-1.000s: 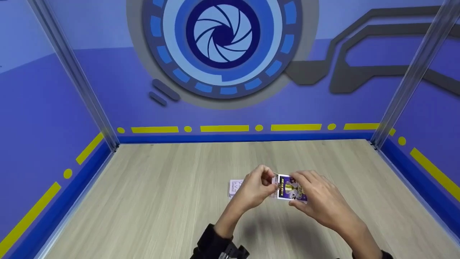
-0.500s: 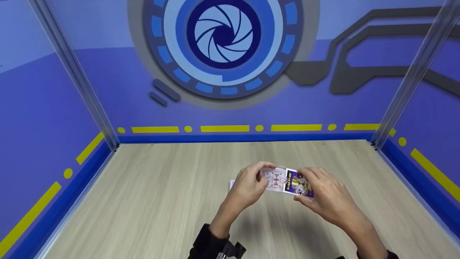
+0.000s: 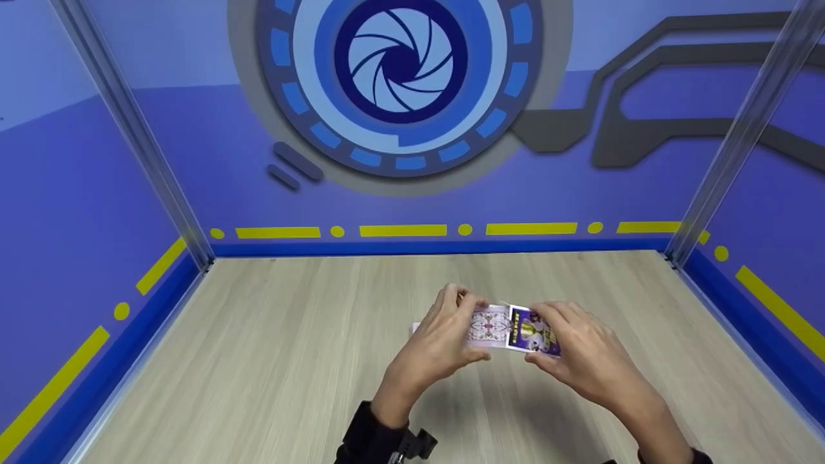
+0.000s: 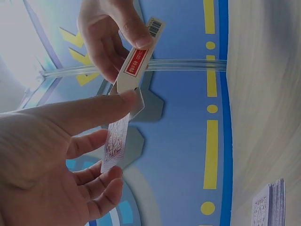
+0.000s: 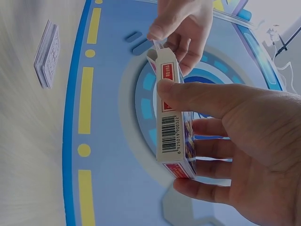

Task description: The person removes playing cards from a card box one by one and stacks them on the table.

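My right hand [image 3: 590, 351] grips a purple and white playing-card box [image 3: 532, 330], thumb on its barcoded narrow side and fingers opposite, as the right wrist view shows. Its open end points left, with a flap [image 5: 152, 59] standing out there. At that end my left hand [image 3: 432, 341] holds playing cards [image 3: 490, 325] with patterned backs, between thumb and fingers along their edges. The cards meet the box's mouth; how far they reach inside is hidden. Both are held above the table. Behind my left hand, a stack of playing cards [image 4: 268, 205] lies on the table, mostly covered in the head view.
The wood-grain table [image 3: 290, 361] is bounded by blue printed panels at the back [image 3: 412, 209] and both sides. Clear corner posts [image 3: 728, 142] rise at the back corners. A black wrist strap [image 3: 374, 432] sits on my left forearm.
Both hands rose slightly with the box and cards, which moved away from the stack. My left fingers shifted from pinching near the box's mouth to spanning the cards' edges. More card back shows.
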`<state>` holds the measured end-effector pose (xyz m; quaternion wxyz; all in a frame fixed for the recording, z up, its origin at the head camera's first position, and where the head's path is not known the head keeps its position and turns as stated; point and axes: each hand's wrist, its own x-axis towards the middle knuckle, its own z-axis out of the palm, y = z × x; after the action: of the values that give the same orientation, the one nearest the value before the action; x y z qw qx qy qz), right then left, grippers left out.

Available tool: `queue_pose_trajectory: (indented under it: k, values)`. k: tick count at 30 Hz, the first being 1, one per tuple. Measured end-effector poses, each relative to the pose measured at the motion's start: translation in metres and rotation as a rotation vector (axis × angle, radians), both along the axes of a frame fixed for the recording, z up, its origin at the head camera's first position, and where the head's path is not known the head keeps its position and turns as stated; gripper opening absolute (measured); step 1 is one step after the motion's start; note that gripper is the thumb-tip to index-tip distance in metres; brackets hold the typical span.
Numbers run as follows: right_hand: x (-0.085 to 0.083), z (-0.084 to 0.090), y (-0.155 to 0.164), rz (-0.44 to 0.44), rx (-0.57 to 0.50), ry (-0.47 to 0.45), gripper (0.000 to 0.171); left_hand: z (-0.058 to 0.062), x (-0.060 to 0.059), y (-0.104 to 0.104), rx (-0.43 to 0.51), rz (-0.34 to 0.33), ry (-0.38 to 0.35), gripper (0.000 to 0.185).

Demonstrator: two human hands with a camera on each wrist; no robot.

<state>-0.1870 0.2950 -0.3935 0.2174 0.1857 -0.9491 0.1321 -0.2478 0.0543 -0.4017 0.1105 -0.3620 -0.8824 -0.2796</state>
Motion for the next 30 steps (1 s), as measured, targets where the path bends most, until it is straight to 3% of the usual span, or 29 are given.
queue_pose_trajectory:
  k: [5,9,19,30]
  values:
    - [0.001,-0.001,-0.002,0.009,0.007,-0.001,0.069,-0.003,0.002,0.006,-0.102,0.052,0.123,0.07]
    - [0.002,0.001,-0.002,0.013,0.001,0.004,0.069,-0.001,0.002,0.008,-0.124,0.042,0.163,0.068]
    - [0.003,0.004,0.0,-0.038,-0.034,-0.024,0.07,0.006,0.002,-0.004,-0.096,0.059,0.119,0.065]
    - [0.001,0.004,0.005,-0.069,-0.056,0.003,0.069,0.007,-0.015,-0.022,0.011,0.089,0.058,0.063]
